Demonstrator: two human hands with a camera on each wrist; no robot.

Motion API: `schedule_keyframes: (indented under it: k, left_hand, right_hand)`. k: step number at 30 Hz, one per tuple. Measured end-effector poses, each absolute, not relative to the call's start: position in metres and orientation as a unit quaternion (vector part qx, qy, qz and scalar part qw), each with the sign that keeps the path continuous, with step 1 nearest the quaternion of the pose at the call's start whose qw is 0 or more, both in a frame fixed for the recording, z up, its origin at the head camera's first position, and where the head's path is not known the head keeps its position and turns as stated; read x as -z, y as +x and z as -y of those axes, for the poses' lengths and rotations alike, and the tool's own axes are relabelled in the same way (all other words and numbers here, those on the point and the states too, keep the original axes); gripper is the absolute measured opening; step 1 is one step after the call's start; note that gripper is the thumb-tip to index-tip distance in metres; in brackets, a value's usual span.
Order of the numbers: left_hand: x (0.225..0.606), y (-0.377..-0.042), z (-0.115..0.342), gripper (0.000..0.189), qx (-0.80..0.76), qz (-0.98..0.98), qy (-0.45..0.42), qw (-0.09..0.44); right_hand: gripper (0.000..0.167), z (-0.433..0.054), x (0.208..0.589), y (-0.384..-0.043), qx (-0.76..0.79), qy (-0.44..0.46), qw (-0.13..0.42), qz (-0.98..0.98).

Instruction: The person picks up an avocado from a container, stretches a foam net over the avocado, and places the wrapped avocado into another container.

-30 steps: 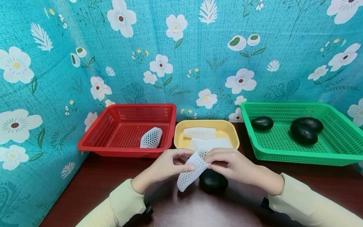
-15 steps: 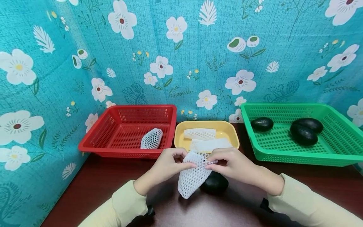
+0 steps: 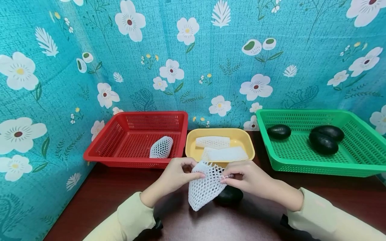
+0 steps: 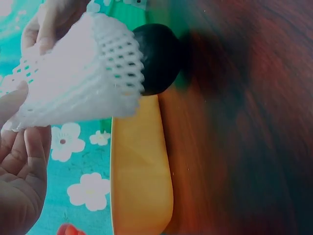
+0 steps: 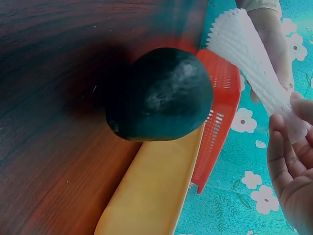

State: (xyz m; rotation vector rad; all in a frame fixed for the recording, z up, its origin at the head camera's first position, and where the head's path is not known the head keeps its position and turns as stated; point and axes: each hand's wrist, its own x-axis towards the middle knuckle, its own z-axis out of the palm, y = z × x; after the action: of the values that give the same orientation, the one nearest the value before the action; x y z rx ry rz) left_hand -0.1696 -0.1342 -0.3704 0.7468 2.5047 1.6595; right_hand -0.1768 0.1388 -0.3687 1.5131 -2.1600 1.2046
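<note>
A white foam net sleeve (image 3: pixel 205 189) is stretched between both hands above the table. My left hand (image 3: pixel 177 176) pinches its left side between thumb and fingers, and my right hand (image 3: pixel 251 175) pinches the right edge of its upper opening. The mesh is spread into a cone, with its narrower end pointing down. Behind it on the table lies a dark, glossy, avocado-like fruit (image 3: pixel 230 196), partly hidden by the mesh in the head view. The right wrist view shows that fruit (image 5: pixel 166 93) whole and apart from the sleeve (image 5: pixel 249 54).
At the back left, a red basket (image 3: pixel 129 160) contains a net-covered fruit (image 3: pixel 161 147). A yellow tray (image 3: pixel 249 142) with flat foam sleeves (image 3: pixel 212 141) stands in the middle. Several dark fruits (image 3: pixel 323 143) lie in the green basket (image 3: pixel 325 169) at right.
The sleeve's mouth has been pulled wider, so its mesh now spreads between the hands. My right hand has shifted slightly right. Fruit and containers stay put.
</note>
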Motion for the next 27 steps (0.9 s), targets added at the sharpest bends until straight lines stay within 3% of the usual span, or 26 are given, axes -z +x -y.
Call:
schedule_keyframes:
  k: [6, 12, 18, 27]
  left_hand:
    - [0.368, -0.167, 0.130, 0.022, -0.536, -0.802, 0.260, 0.041]
    - [0.369, -0.163, 0.129, 0.050, -0.523, -0.808, 0.254, 0.094]
    - [0.371, -0.160, 0.128, 0.075, -0.478, -0.831, 0.269, 0.091]
    - [0.373, -0.161, 0.129, 0.077, -0.448, -0.842, 0.286, 0.096]
  right_hand:
    - [0.026, -0.133, 0.369, -0.177, -0.418, 0.523, 0.143, 0.729]
    - [0.025, -0.128, 0.366, -0.178, -0.423, 0.521, 0.167, 0.723]
    - [0.025, -0.123, 0.364, -0.176, -0.420, 0.519, 0.172, 0.725]
    - [0.025, -0.120, 0.361, -0.176, -0.422, 0.523, 0.170, 0.721]
